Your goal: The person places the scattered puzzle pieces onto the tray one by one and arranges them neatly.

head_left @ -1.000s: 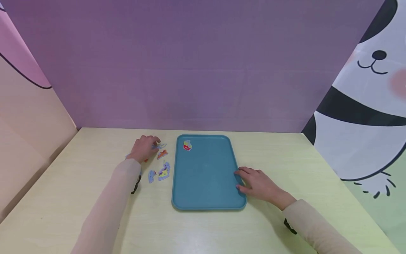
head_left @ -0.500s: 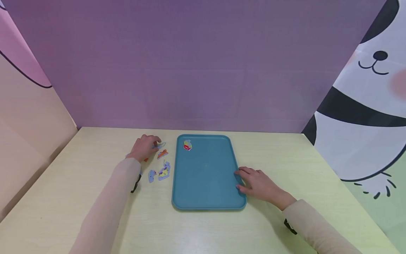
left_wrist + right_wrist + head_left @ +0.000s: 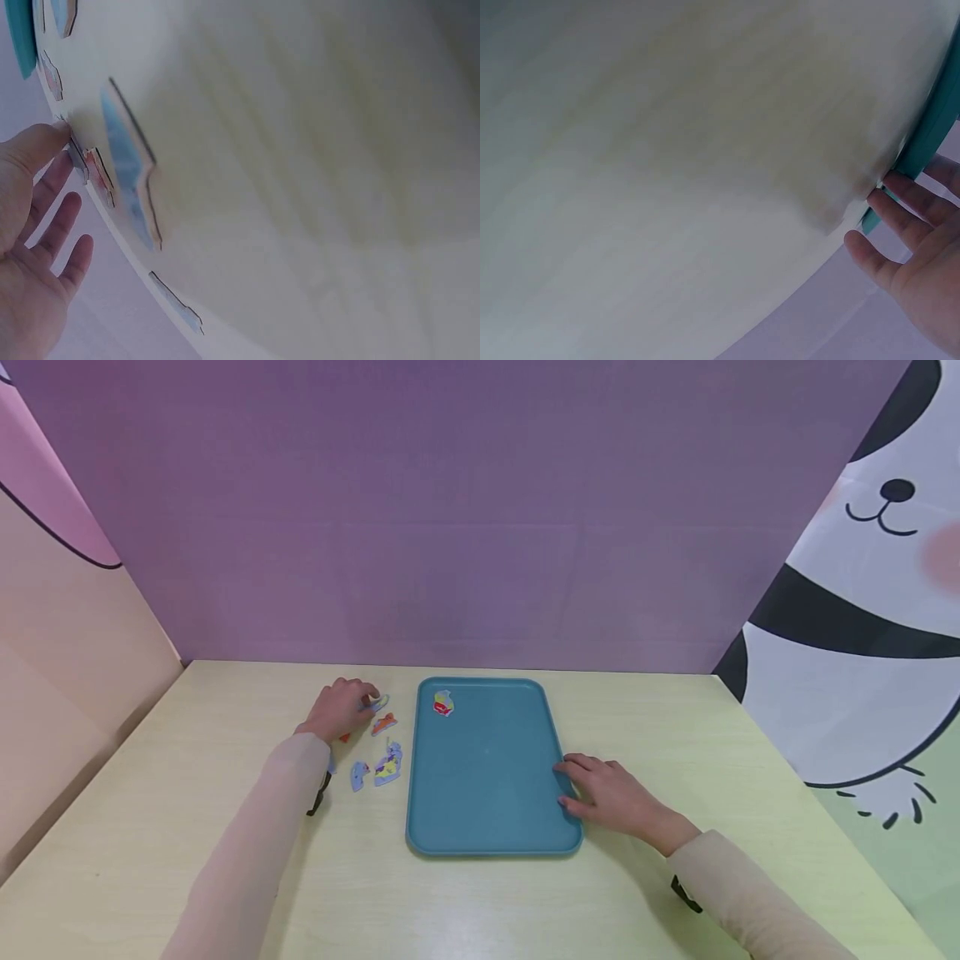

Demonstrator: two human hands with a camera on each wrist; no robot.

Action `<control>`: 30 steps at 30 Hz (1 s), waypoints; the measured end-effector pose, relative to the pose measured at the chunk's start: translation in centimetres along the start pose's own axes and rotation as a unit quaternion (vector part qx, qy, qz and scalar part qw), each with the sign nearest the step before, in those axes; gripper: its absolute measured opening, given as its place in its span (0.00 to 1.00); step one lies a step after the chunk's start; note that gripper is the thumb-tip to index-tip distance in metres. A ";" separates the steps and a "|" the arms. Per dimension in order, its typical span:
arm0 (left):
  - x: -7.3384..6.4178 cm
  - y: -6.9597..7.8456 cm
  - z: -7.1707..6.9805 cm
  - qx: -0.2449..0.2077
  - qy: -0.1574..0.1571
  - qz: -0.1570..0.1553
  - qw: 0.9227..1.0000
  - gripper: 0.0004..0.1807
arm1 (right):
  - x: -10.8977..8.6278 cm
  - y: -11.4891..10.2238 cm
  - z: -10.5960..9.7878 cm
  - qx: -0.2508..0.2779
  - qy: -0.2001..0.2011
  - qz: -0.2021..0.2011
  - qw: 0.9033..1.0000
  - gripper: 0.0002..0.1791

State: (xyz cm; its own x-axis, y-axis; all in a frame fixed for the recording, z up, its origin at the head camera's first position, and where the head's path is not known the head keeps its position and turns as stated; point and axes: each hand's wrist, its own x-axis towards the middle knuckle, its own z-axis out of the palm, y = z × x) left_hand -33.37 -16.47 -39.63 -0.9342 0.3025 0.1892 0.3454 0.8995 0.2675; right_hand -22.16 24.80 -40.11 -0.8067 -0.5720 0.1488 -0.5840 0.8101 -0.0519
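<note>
At the table's back left, my left hand (image 3: 341,708) pinches a pale blue wooden puzzle piece (image 3: 378,702) between thumb and index finger. In the left wrist view the other fingers are spread, and the piece (image 3: 78,161) stands at the thumb tip. An orange puzzle piece (image 3: 384,723) lies just below this hand, with a yellow and purple one (image 3: 388,764) and a small blue one (image 3: 359,775) nearer the front. A red and yellow piece (image 3: 443,702) lies in the upper left of the blue tray (image 3: 495,777). My right hand (image 3: 611,793) rests its fingertips on the tray's right rim.
The pale wooden table (image 3: 480,910) runs up to a purple backdrop (image 3: 465,527). More puzzle pieces lie partly hidden beneath the left forearm; a blue one (image 3: 129,165) shows large in the left wrist view. A panda-print panel (image 3: 870,635) flanks the right side.
The pale blue piece at my left fingertips has turned slightly and shifted a touch toward the back. The left forearm has edged a little left. The right hand and tray have kept still.
</note>
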 end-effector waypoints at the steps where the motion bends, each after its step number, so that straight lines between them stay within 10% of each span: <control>1: 0.0 0.0 0.0 0.002 0.002 0.002 1.000 0.16 | 0.0 0.0 0.0 -0.001 0.000 0.000 1.000 0.25; 30: 0.9 2.1 0.0 -0.019 0.011 0.055 0.998 0.15 | 0.0 -0.2 -0.2 0.004 0.000 0.004 1.000 0.25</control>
State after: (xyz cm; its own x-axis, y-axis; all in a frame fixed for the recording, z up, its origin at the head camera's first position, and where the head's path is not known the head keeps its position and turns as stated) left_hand -33.48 -14.27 -38.89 -0.8887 0.3909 0.2394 0.4487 0.8486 0.2801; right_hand -22.01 24.69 -39.95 -0.8119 -0.5649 0.1475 -0.5776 0.8140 -0.0619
